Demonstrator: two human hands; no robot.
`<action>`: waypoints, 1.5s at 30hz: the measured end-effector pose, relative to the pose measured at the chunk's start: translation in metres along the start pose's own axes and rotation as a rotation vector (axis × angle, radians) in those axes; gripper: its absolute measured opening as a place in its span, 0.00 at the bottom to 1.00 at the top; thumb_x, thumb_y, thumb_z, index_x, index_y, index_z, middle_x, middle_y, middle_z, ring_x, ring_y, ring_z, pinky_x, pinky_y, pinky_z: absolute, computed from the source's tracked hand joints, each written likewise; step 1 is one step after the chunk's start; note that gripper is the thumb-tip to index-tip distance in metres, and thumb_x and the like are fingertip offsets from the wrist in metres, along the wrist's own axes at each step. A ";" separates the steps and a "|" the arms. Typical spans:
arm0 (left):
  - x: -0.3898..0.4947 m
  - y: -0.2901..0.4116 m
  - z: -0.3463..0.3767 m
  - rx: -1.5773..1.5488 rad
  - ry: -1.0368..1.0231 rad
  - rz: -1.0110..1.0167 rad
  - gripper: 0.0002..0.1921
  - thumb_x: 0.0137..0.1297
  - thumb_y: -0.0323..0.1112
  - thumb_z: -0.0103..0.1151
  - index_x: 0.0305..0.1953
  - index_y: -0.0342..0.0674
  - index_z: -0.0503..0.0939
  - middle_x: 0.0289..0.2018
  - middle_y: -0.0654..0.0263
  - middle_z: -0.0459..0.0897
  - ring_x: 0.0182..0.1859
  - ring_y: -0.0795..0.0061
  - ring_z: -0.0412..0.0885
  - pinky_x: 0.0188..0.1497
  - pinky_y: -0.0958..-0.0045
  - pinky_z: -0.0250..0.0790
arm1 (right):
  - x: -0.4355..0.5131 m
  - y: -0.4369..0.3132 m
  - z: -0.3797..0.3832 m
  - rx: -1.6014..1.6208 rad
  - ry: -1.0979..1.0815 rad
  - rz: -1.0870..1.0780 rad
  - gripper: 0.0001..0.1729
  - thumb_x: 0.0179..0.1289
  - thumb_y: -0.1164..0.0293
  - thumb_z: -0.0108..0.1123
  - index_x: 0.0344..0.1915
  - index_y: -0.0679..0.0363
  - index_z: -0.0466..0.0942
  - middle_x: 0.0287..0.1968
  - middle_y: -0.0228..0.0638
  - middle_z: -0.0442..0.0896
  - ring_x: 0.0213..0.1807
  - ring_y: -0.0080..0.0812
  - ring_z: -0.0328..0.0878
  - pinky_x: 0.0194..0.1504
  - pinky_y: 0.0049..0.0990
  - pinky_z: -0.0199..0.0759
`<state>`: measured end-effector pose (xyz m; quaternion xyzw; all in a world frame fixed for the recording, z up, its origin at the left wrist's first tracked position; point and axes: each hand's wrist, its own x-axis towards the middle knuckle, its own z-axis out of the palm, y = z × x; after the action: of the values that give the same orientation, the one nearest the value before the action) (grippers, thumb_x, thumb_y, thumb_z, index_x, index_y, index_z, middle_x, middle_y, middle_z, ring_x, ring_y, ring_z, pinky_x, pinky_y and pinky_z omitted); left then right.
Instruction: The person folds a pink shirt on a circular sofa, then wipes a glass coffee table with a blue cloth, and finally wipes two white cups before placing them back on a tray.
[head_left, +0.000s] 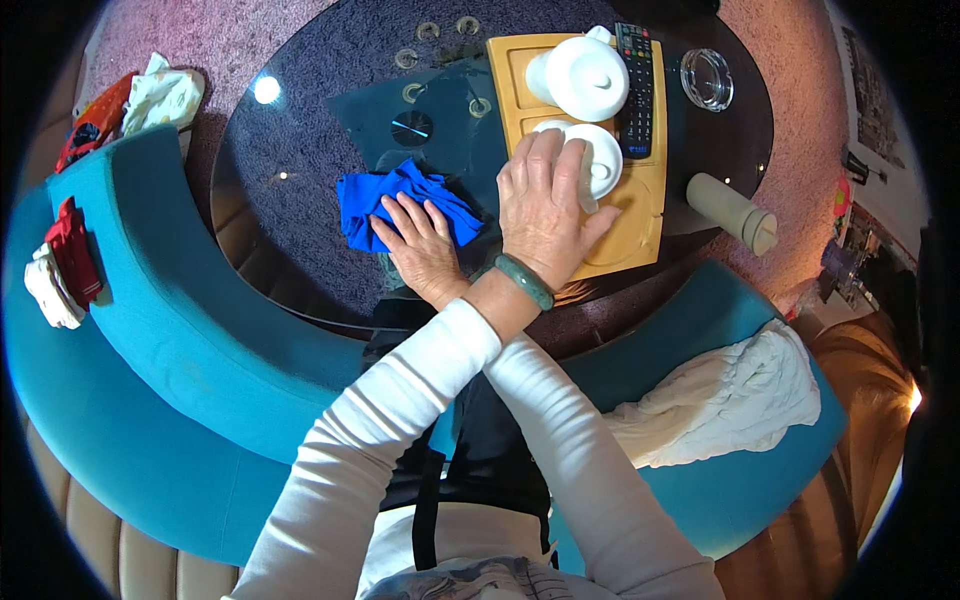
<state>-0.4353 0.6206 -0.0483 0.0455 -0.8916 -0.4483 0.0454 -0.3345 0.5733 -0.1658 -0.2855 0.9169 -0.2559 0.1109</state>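
My forearms are crossed. My left hand (544, 202), with a green bangle (523, 282) at the wrist, reaches over the wooden tray (645, 225). Its fingers curl around what looks like a small translucent cup (589, 187), mostly hidden under the hand. Right beside the fingers is a white lidded cup (604, 154); part of another white item shows behind them. My right hand (424, 251) lies flat, fingers spread, on a crumpled blue cloth (367, 199) on the dark glass table (300, 150). A white lidded pot (589, 75) and a black remote control (637, 90) occupy the tray's far part.
A glass ashtray (706, 80) stands right of the tray. Nearer, a beige cylindrical flask (724, 210) lies at the table's right edge. A curved teal bench (202, 375) surrounds the near side, with white fabric (720, 397) on its right and red and white cloths (71, 259) on its left.
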 end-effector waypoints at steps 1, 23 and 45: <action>0.003 0.002 0.004 0.049 -0.001 0.029 0.47 0.43 0.41 0.80 0.64 0.42 0.64 0.61 0.51 0.66 0.65 0.46 0.65 0.65 0.49 0.60 | 0.000 0.001 0.001 -0.007 0.005 -0.007 0.29 0.60 0.68 0.65 0.64 0.45 0.75 0.72 0.35 0.66 0.75 0.39 0.58 0.74 0.47 0.44; -0.002 0.011 0.011 0.030 0.037 0.125 0.40 0.43 0.30 0.75 0.62 0.42 0.68 0.61 0.45 0.65 0.61 0.43 0.68 0.61 0.50 0.65 | -0.004 0.005 0.004 -0.031 0.008 -0.004 0.29 0.61 0.67 0.64 0.64 0.43 0.74 0.72 0.32 0.66 0.75 0.37 0.58 0.74 0.45 0.45; 0.023 -0.146 -0.043 0.565 -0.172 -0.134 0.41 0.44 0.36 0.77 0.63 0.45 0.70 0.62 0.51 0.68 0.67 0.50 0.65 0.68 0.50 0.60 | -0.005 0.002 0.010 0.034 0.086 -0.007 0.19 0.69 0.63 0.56 0.57 0.56 0.79 0.61 0.40 0.78 0.71 0.42 0.65 0.75 0.48 0.48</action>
<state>-0.4471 0.4968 -0.1393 0.0771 -0.9766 -0.1866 -0.0745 -0.3276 0.5732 -0.1749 -0.2756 0.9153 -0.2839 0.0751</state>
